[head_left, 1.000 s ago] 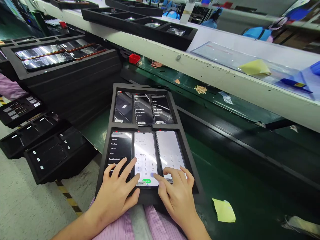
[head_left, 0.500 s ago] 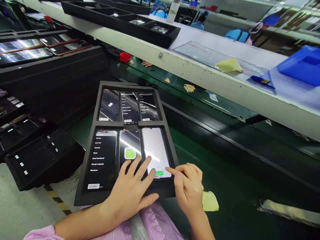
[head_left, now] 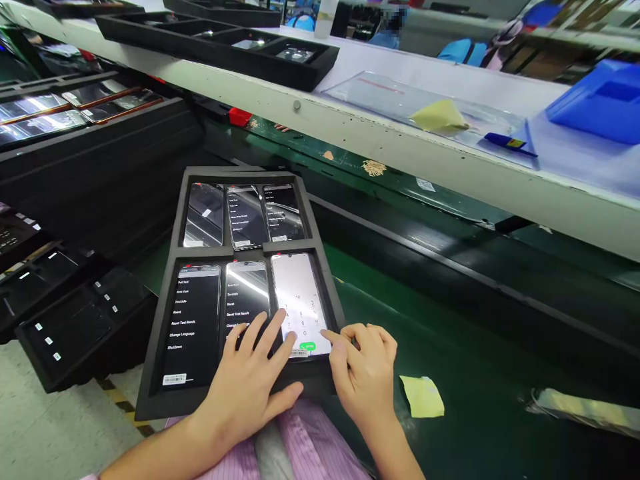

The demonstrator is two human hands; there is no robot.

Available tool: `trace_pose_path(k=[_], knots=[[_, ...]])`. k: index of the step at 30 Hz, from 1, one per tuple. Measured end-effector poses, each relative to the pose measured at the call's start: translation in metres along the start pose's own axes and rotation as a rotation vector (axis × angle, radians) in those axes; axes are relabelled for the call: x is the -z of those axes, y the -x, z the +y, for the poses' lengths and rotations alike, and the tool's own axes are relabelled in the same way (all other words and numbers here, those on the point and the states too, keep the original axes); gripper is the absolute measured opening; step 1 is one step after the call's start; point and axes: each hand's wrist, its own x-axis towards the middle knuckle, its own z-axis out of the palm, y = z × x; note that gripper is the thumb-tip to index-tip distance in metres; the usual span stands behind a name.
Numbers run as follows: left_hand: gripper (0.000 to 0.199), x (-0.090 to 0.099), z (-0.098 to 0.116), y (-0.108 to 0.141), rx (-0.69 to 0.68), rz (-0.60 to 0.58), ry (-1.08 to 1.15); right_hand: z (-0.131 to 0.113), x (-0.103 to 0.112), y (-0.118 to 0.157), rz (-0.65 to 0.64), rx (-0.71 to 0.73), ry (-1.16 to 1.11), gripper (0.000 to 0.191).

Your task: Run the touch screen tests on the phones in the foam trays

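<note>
A black foam tray (head_left: 163, 293) holds six phones in two rows of three. The front right phone (head_left: 295, 283) shows a white dial pad with a green button. My left hand (head_left: 253, 377) is open, its fingers spread over the front middle phone (head_left: 245, 287) and the left edge of the dial pad. With its index finger extended, my right hand (head_left: 367, 367) has the fingertip at the dial pad's lower right edge; the other fingers are curled and hold nothing. Text menus show on the front middle phone and the front left phone (head_left: 193, 320).
A white shelf (head_left: 425, 150) crosses behind, bearing another black tray (head_left: 215, 47), a yellow cloth (head_left: 440, 115) and a blue bin (head_left: 600, 100). More phones (head_left: 110, 100) lie in a tray at left. A yellow paper (head_left: 423, 396) is right of my right hand.
The front middle phone's screen has changed from a green icon to a text menu. The view has shifted, so tray and hands appear slightly further left. The fingers remain over the same phones.
</note>
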Motion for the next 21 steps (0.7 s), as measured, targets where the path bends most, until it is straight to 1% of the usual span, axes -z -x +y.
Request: trace_pose_path(k=[5, 7, 10, 13, 16, 21], knots=[[0.053, -0.003, -0.002, 0.001, -0.002, -0.017, -0.004, -0.002, 0.002, -0.001, -0.030, -0.037, -0.010, 0.030], [0.056, -0.004, -0.002, 0.002, 0.010, -0.014, -0.005, -0.002, 0.003, -0.003, -0.072, -0.006, -0.018, 0.032], [0.058, -0.006, -0.003, 0.003, 0.042, -0.012, -0.016, -0.003, 0.004, -0.007, -0.168, 0.048, 0.006, 0.032], [0.058, -0.007, -0.003, 0.003, 0.087, -0.017, -0.026, -0.005, 0.004, -0.010, -0.205, 0.042, 0.057, 0.032], [0.054, -0.007, -0.003, 0.002, 0.094, -0.012, -0.019, -0.005, 0.004, -0.009, -0.179, 0.029, 0.070, 0.033], [0.051, -0.008, -0.003, 0.001, 0.107, -0.020, 0.025, 0.000, 0.004, 0.000, -0.029, 0.002, 0.027, 0.034]])
